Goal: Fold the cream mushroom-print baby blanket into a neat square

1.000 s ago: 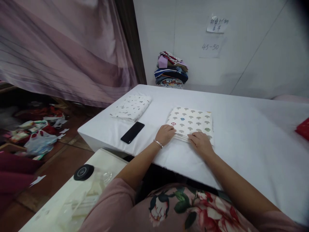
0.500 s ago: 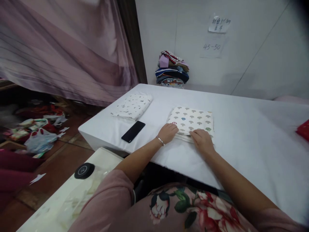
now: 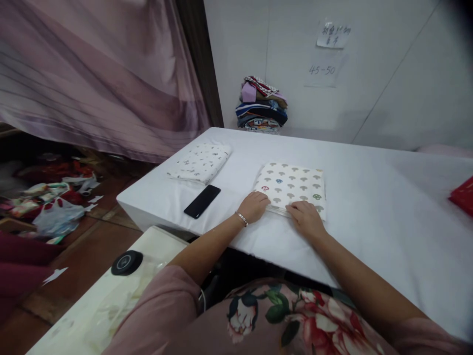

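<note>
A folded white cloth printed with mushrooms [image 3: 293,183] lies flat on the white-covered table [image 3: 369,212]. Most of its mushrooms are grey; a few are red, blue or green. My left hand [image 3: 254,206], with a bracelet at the wrist, has its fingers closed at the near left corner of the cloth. Farther along the same near edge, my right hand [image 3: 306,218] grips it, thumb and fingers together. The fingertips partly cover that edge. Left of the hands rests a second folded white cloth with small dark prints [image 3: 201,163].
A black phone [image 3: 202,201] lies left of my left hand. Folded fabrics [image 3: 261,106] are stacked against the wall at the back. A red item [image 3: 462,197] is at the far right. Below left, a black round object [image 3: 126,262] sits on a cream surface [image 3: 88,301].
The near edge of the mushroom cloth has come down flatter, and its lower layer shows less beneath. Both hands stay at that edge, the right slightly lower. The whole view has shifted slightly.
</note>
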`<state>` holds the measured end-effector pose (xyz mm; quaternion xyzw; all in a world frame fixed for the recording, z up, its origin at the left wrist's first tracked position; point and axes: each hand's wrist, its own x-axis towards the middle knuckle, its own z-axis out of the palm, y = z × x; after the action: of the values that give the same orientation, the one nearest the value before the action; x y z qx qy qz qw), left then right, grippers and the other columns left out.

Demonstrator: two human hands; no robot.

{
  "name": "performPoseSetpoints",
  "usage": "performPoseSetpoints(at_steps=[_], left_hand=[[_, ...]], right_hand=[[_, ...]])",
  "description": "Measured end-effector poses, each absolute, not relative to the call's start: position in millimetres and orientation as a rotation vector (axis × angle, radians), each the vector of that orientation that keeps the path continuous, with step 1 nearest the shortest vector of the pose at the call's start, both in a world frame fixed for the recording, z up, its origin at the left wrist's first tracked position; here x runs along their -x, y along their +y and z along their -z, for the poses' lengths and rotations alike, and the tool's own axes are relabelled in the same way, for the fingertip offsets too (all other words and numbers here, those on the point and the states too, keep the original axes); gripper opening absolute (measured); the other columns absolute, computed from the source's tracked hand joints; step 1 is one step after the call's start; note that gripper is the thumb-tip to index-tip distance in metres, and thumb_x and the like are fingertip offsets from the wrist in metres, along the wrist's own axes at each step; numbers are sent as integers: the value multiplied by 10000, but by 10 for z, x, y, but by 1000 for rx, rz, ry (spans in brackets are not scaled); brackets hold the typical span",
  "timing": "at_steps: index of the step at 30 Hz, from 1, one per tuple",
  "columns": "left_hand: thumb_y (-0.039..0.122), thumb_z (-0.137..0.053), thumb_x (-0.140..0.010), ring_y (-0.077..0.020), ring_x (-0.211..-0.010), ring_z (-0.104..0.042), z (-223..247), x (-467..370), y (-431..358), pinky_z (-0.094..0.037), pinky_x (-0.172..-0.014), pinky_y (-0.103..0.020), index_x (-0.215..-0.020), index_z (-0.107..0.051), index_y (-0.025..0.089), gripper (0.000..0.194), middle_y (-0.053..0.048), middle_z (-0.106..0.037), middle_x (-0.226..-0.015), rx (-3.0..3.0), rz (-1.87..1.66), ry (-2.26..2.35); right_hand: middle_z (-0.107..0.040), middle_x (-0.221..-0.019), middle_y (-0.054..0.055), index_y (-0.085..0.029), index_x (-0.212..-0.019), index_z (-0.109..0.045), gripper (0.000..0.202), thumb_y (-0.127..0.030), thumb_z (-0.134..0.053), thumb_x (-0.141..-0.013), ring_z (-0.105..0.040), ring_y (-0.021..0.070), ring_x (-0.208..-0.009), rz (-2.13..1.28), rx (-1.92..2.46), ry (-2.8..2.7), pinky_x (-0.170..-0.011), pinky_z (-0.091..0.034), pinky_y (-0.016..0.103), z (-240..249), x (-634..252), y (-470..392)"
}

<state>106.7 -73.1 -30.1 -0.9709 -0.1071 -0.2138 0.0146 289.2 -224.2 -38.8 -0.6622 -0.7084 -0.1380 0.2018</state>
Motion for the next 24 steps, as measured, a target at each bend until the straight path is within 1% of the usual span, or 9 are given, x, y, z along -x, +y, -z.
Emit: performPoseSetpoints(at_steps=[7,13,19,24], left_hand=[[186,-468,-845,-195,-939,-518,278,-1028,-739,-393,-820,-342,-1003,-602,170,208,-74,-613,-993,3051,663,-316],[249,-493,-858,-194,-942,-518,249,-1032,-728,-400,-816,-335,-1011,-601,170,203,-67,-611,-999,3059,630,-330],[249,-470,-883,-182,-926,-530,201,-1052,-735,-408,-791,-319,-979,-622,188,189,-56,-624,-978,3075,603,-412],[239,-455,-892,-185,-911,-533,228,-1075,-728,-409,-760,-317,-982,-619,187,195,-52,-633,-970,3054,647,-461]], right_hand=[[-600,-1030,100,-177,-1104,-598,297,-212,-407,-879,-483,225,-927,361,1824,-2037,-776,-348,349,351,-2892,-2299],[-614,-1027,90,-180,-1108,-603,302,-188,-388,-896,-495,222,-919,355,1775,-2044,-781,-390,355,386,-2947,-2280],[-616,-1025,87,-190,-1119,-605,321,-159,-382,-891,-505,216,-916,305,1741,-2047,-800,-420,351,350,-2982,-2267],[-615,-1018,91,-178,-1115,-599,314,-189,-362,-908,-506,216,-896,343,1772,-2046,-792,-421,346,323,-2969,-2257]])
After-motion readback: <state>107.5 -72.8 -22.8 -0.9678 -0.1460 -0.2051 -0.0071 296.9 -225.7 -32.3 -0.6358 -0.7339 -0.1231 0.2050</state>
